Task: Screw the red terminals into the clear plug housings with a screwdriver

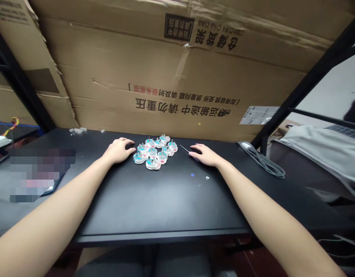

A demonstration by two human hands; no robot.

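Note:
Several small white, clear-edged plugs with upright metal prongs and blue and red patches stand clustered in the middle of the black table. My left hand rests on the table just left of them, fingers loosely curved and thumb apart, holding nothing. On the right, my right hand lies on the table with its thumb and fingers apart. A thin screwdriver lies at its fingertips, the shaft pointing toward the plugs. Its dark handle is partly hidden under that hand, whose thumb overlaps it.
A large cardboard sheet stands behind the black table. A coiled grey cable lies at right. A blue disc and a small white clip-like piece lie nearer me. Clear scraps are at back left.

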